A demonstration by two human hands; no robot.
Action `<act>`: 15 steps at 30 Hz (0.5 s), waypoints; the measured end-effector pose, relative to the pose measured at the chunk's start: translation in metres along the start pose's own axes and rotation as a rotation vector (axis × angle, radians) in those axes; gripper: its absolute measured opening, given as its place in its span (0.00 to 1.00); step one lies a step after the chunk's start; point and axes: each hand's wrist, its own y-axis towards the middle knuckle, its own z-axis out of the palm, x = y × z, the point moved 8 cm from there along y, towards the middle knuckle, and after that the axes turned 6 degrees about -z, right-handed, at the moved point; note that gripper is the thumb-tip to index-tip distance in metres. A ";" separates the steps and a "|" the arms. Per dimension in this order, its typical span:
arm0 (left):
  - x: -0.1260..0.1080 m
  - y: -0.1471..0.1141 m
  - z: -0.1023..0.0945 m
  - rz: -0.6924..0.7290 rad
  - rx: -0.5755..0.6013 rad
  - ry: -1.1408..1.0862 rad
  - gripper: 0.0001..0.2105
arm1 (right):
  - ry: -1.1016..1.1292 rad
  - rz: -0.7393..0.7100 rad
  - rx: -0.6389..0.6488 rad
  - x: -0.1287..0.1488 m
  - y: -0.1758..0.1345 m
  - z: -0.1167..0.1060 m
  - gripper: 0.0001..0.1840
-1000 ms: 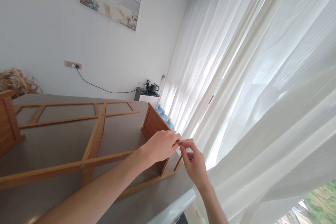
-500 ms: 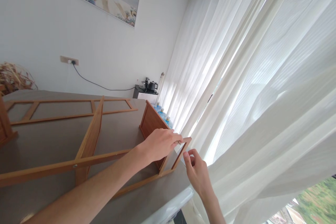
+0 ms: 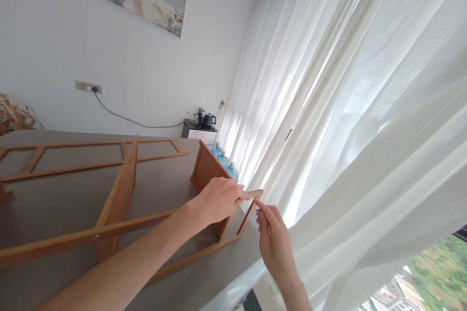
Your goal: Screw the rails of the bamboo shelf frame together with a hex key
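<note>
A wooden shelf frame [image 3: 138, 224] lies on its side on a grey-covered surface, with a crosswise shelf board [image 3: 122, 194] and a reddish-brown end panel [image 3: 211, 167]. My left hand [image 3: 221, 199] reaches across to the frame's far right corner. Its fingers are closed by the short end rail [image 3: 257, 193], and what they pinch, if anything, is hidden. Just right of that corner, my right hand [image 3: 275, 240] pinches a small dark metal piece [image 3: 259, 210] between thumb and fingers. The right index fingertip is close to the left fingertips; whether they touch I cannot tell.
White curtains [image 3: 328, 107] hang along the right side. Behind the end panel stand several blue water bottles [image 3: 222, 156], with a black kettle [image 3: 208, 120] on a small cabinet [image 3: 197, 131]. Clear plastic wrapping [image 3: 241, 282] lies at the bottom, near the surface's edge.
My right hand has moved up to the frame corner, close to the left fingers. A small metal piece showed at the left fingertips before; one now shows in the right hand.
</note>
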 end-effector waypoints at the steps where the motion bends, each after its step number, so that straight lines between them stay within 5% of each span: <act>1: -0.001 0.000 0.001 0.006 0.011 0.017 0.17 | 0.018 0.015 -0.021 0.000 -0.001 0.001 0.21; 6: -0.006 0.002 -0.001 0.004 0.024 0.074 0.17 | 0.039 0.184 -0.118 -0.013 -0.008 0.004 0.19; 15: -0.002 0.005 0.005 -0.005 0.005 0.082 0.14 | 0.130 0.148 -0.275 -0.017 -0.013 0.008 0.15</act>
